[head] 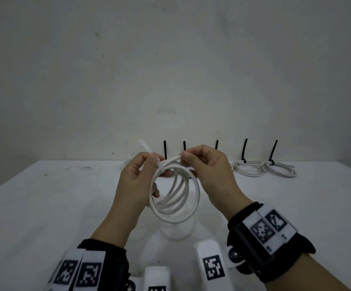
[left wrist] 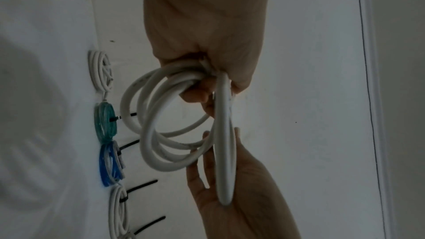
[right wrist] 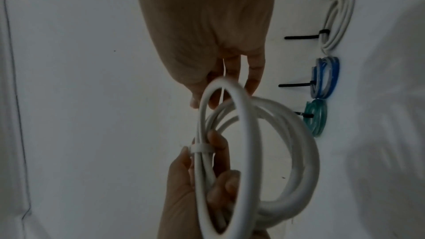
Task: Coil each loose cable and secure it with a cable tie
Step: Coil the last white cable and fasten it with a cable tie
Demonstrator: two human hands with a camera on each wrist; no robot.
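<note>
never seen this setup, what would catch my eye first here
The thick white coiled cable is held up at centre by both hands, a white plastic cable tie wrapped round it by the left hand. Behind, tied cable coils with upright black tie tails line the white table's far edge.

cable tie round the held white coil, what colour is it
White, unlike the black ties on the finished coils; the plastic cable tie shows best in the right wrist view.
</note>
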